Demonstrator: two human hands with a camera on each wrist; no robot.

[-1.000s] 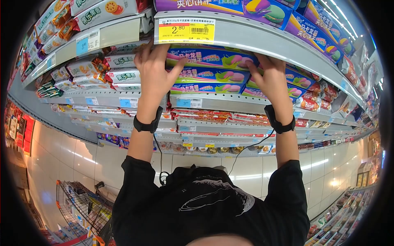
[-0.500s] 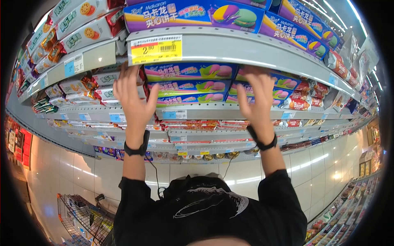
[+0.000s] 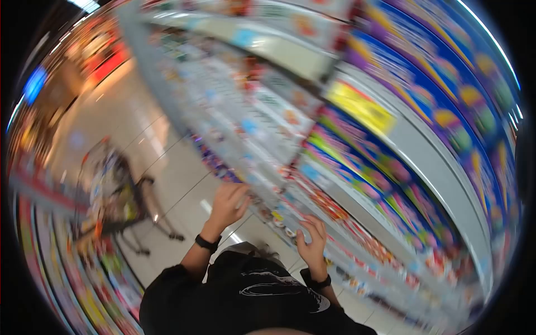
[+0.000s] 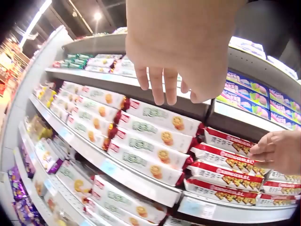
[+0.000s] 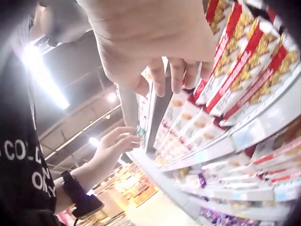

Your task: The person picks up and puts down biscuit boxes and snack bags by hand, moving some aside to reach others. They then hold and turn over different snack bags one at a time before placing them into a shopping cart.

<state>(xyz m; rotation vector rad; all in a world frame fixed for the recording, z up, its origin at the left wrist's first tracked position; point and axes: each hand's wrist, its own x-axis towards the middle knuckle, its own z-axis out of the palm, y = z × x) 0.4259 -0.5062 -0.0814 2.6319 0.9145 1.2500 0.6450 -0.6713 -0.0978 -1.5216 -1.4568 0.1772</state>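
Observation:
In the blurred head view my left hand is held in the air before the lower shelves, fingers loosely bent and holding nothing. My right hand hangs nearer the shelf, also with nothing in it. The left wrist view has white cookie packs below the left hand, and red-and-white packs beside the right hand. Above those packs stand blue boxes. From the right wrist, the right hand's fingers hang loosely near red-and-white packs.
A shopping cart stands on the tiled floor to the left. Another shelf of goods lies at the lower left. A yellow price tag hangs on the upper shelf edge.
Both hands have come away from the blue boxes and dropped lower, closer to the body. The head view has swung left and tilted, bringing more floor and the cart into view.

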